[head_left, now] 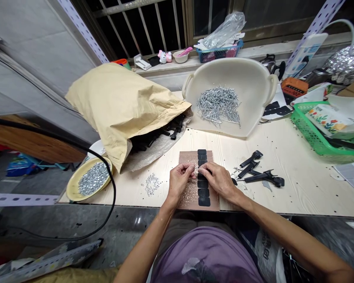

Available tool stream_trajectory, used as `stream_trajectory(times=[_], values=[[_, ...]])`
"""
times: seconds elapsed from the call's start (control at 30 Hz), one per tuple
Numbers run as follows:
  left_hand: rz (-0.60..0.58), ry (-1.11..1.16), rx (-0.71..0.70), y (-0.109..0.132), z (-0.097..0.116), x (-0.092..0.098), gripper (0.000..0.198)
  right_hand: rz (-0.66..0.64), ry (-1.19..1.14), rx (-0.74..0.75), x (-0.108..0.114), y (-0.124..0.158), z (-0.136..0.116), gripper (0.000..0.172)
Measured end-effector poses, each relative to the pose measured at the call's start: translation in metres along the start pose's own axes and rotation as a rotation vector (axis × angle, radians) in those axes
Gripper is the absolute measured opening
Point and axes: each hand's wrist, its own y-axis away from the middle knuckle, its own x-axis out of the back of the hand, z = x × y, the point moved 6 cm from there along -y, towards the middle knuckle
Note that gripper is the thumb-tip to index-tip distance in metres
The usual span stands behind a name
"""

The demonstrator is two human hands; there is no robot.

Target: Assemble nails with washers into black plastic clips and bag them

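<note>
My left hand is closed in a pinch over a brown board; whatever lies between thumb and fingertips is too small to make out. Facing it, my right hand is also pinched, its fingertips at a column of black pads that runs down the board. Pale specks are scattered on the board's left half. To the left lies a loose patch of small shiny metal pieces. Several black plastic parts with arms rest to the right of my right hand, with a few screws beside them.
Behind the board stands a white basin holding a heap of long screws. A paper sack with black parts opens toward me. Left is a yellow bowl of metal pieces; right, a green basket. A black cable hangs at left.
</note>
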Motion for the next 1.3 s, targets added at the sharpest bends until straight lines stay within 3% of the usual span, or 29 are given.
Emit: stream_trajectory(times=[0.23,0.4,0.5,0.63,0.8,1.0,1.2,1.3], values=[[-0.011,-0.069,-0.051,0.001,0.002,-0.003,0.027,-0.018,0.044,-0.065,0.001,0.001,0.008,0.03],[-0.035,-0.165,-0.141,0.003,0.006,-0.003,0.024,-0.198,-0.342,-0.174,-0.012,-0.004,0.022,0.036],[-0.059,-0.121,-0.089,-0.001,0.004,-0.002,0.024,-0.131,-0.438,-0.1,-0.006,-0.007,0.018,0.024],[-0.1,-0.055,-0.012,-0.006,0.002,-0.004,0.028,-0.002,-0.294,0.081,0.013,-0.007,0.008,0.015],[-0.071,-0.135,-0.048,-0.008,0.001,0.0,0.043,0.05,-0.047,0.069,0.025,-0.013,0.034,0.015],[0.063,-0.37,-0.199,-0.004,-0.006,0.01,0.042,0.008,0.184,0.07,0.027,-0.03,0.07,0.022],[0.076,-0.541,-0.312,0.0,-0.007,0.005,0.032,-0.024,0.23,0.153,0.024,-0.059,0.08,0.024],[0.076,-0.554,-0.312,0.001,-0.007,0.004,0.031,-0.048,0.206,0.205,0.024,-0.054,0.073,0.026]])
